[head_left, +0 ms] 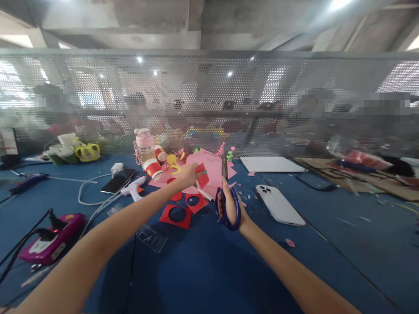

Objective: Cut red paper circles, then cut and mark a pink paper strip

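Observation:
My left hand (189, 175) pinches a small piece of red paper (203, 178) above the middle of the table. In my right hand (231, 204) is a pair of blue-handled scissors (238, 218), fingers through the loops and blades (224, 165) pointing up and away from me. The blades are apart from the red piece. Pink paper sheets (214, 163) lie behind both hands. A red square with a round hole (183, 221) lies nearer to me, beside a smaller red offcut with a hole (202, 206). Red paper discs (176, 196) rest under my left wrist.
At left are a white glue gun (133, 188), a black phone (118, 180), and a purple power strip (52, 240) with cables. Red-and-white paper cups (153, 168) and a pink-lidded bottle (145, 146) stand behind. A white phone (279, 205) lies at right, before a perforated metal screen (278, 87).

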Motion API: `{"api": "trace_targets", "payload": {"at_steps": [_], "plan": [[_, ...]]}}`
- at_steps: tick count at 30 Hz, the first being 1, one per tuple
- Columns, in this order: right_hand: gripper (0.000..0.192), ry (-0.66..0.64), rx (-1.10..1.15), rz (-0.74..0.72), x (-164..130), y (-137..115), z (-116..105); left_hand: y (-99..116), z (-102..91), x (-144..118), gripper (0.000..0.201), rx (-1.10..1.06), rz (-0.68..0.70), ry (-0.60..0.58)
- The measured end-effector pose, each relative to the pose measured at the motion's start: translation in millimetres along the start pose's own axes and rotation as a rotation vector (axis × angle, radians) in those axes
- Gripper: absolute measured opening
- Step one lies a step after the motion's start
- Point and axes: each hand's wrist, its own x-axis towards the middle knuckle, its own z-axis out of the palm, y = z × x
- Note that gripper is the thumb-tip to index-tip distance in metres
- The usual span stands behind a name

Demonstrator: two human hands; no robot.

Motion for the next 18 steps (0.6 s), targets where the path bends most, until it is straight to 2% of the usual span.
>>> {"api": "trace_targets", "payload": {"at_steps": [3,7,9,11,12,14,18], "plan": [[0.057,0.018,0.061,0.061,-4,-2,3,-3,-18.8,-24,0.028,-0.255,-0.008,0.106],[0.061,-0.040,0.076,0.024,-13,-3,10,0,-33.7,-60,0.028,-0.498,0.014,0.114],[0.062,-0.084,0.077,0.007,-18,-4,14,1,-36.2,-75,0.037,-0.587,0.034,0.094],[0.061,-0.116,0.073,-0.013,-23,-7,17,1,-37.5,-87,0.060,-0.812,0.071,0.007],[0.060,-0.129,0.065,-0.026,-25,-8,18,1,-38.1,-91,0.065,-0.852,0.084,-0.038],[0.060,-0.145,0.042,-0.044,-29,-11,20,0,-39.5,-96,0.063,-0.882,0.092,-0.093],[0.061,-0.177,0.020,-0.071,-35,-14,21,-2,-38.7,-99,0.048,-0.873,0.050,-0.062]]}}
